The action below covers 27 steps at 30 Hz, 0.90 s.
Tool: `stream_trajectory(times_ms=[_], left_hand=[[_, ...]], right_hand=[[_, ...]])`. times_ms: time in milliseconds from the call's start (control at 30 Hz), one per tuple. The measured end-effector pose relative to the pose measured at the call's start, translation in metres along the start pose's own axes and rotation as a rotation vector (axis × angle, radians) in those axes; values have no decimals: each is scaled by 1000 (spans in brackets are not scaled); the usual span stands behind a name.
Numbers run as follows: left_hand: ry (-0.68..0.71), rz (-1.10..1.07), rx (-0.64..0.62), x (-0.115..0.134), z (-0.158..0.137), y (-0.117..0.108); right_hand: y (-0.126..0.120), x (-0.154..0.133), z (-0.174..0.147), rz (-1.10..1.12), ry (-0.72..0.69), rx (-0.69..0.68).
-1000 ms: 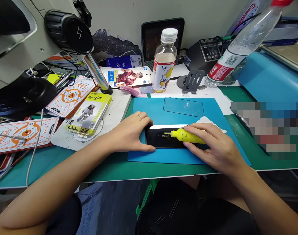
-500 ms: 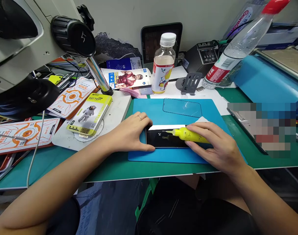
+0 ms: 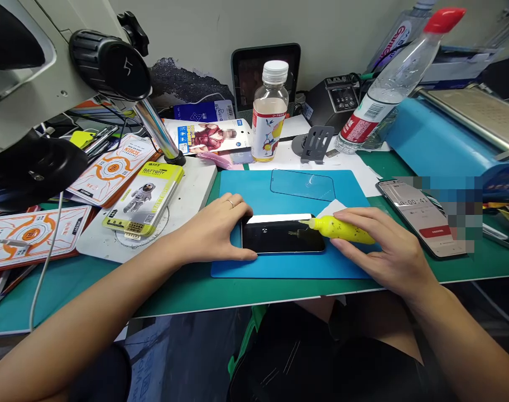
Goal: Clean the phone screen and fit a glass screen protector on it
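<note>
A black phone (image 3: 275, 239) lies face up on a blue mat (image 3: 279, 270), with a bright white strip along its far edge. Around the phone's left end, my left hand (image 3: 221, 231) is closed, thumb at the near edge and fingers at the far edge. My right hand (image 3: 384, 245) grips a yellow squeeze bottle (image 3: 342, 229), tilted nearly flat. Its thin nozzle points left over the right part of the phone; whether it touches the glass I cannot tell. Behind the phone lies a clear screen protector (image 3: 302, 184) with a dark outline. A white paper piece (image 3: 327, 207) shows beside the bottle.
A microscope (image 3: 107, 64) overhangs the left side, above a boxed battery (image 3: 145, 195) and orange-white screen boxes (image 3: 116, 167). A drink bottle (image 3: 271, 111) and a black phone stand (image 3: 317, 145) stand behind the mat. Another phone (image 3: 422, 218) and a blue machine (image 3: 455, 137) are at right.
My right hand has moved the yellow bottle rightward, so its nozzle is nearer the phone's right end. My left hand keeps its hold on the phone. The view has shifted slightly.
</note>
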<state>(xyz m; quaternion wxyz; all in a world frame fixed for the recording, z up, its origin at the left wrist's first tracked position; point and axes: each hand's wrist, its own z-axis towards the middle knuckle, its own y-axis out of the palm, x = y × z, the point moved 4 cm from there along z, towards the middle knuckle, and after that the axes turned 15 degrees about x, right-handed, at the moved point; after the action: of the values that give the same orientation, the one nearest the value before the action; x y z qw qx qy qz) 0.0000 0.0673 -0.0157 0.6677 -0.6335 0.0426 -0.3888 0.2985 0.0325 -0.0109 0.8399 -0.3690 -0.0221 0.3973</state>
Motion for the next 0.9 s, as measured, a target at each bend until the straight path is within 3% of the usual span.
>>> stream_trajectory(times_ms=[900], left_hand=[[-20,-8,0,0,0,0]], right_hand=[[-3,6,-5,-9,24,31]])
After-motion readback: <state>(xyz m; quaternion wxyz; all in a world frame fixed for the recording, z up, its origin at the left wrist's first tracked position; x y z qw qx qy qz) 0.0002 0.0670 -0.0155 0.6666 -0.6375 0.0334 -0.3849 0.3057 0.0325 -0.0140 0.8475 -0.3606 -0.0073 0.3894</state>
